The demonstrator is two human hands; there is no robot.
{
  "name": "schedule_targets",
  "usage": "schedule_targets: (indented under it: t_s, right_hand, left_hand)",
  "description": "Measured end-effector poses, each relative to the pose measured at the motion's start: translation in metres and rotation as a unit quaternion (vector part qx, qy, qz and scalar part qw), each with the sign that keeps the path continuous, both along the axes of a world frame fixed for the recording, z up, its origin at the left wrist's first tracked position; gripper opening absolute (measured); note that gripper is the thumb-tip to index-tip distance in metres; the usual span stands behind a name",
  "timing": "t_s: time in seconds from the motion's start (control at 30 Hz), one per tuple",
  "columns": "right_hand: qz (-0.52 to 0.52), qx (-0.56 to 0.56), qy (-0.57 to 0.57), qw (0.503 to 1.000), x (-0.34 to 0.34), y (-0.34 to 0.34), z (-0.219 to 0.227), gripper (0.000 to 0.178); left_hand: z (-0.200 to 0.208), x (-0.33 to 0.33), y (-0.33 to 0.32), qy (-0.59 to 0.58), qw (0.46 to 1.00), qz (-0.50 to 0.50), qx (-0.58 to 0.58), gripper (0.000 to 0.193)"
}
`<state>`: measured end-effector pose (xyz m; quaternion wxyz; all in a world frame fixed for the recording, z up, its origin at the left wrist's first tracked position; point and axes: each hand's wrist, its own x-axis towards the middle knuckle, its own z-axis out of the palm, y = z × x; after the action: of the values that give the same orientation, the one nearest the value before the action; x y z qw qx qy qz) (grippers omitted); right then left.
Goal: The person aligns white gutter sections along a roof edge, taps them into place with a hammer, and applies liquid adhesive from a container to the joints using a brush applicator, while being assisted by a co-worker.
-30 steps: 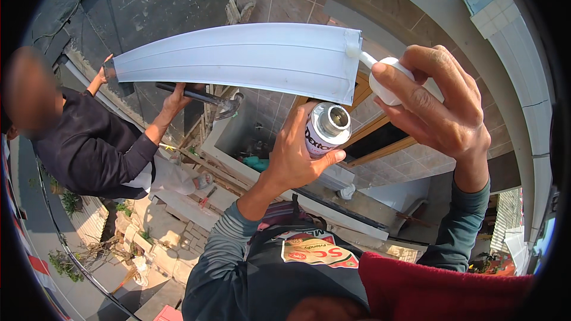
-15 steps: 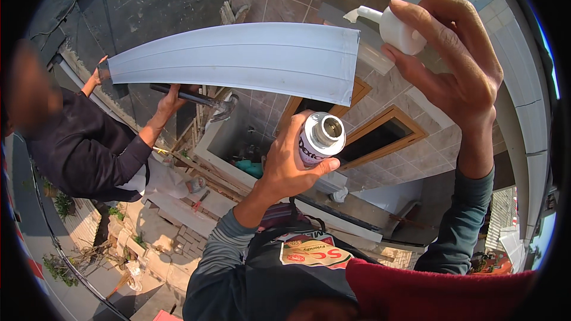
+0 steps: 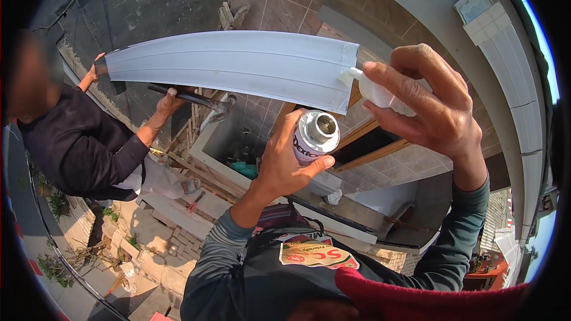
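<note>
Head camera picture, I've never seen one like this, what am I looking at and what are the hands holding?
A camera worn on a person's head looks down with a fisheye lens, which bends straight edges. The left hand grips an open metal can. The right hand holds a white cap with a small applicator against the end of a long pale grey panel. A co-worker in a dark top steadies the panel's far end. Far below lie paving, rubble and brick walls.

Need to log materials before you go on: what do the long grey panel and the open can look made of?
Grey panel: probably plastic or painted sheet; matt, even colour, long moulded ribs. Open can in the left hand: metal, by its shiny silver rim; the side carries a printed label.
</note>
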<state>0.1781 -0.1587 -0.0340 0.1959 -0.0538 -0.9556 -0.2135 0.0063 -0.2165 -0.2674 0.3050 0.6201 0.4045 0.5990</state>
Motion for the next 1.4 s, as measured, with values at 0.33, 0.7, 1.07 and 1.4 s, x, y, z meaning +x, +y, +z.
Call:
schedule_targets:
  t_s: [0.33, 0.7, 1.07, 1.4]
  right_hand:
    - [-0.025, 0.138, 0.094, 0.986, -0.011, 0.029, 0.007, 0.057]
    - [0.033, 0.082, -0.059, 0.994, -0.003, -0.009, -0.043, 0.052]
    - [0.025, -0.081, 0.122, 0.989, 0.008, -0.034, -0.025, 0.058]
    - [0.070, -0.306, 0.026, 0.949, 0.002, -0.022, -0.077, 0.050]
  left_hand:
    - [0.000, -0.006, -0.002, -0.028, 0.998, -0.010, 0.048, 0.084]
    - [-0.001, -0.019, -0.013, -0.031, 0.999, 0.000, 0.017, 0.084]
    - [-0.004, -0.018, -0.018, 0.013, 0.999, 0.002, 0.038, 0.085]
    - [0.021, -0.021, -0.028, 0.127, 0.975, 0.089, 0.157, 0.078]
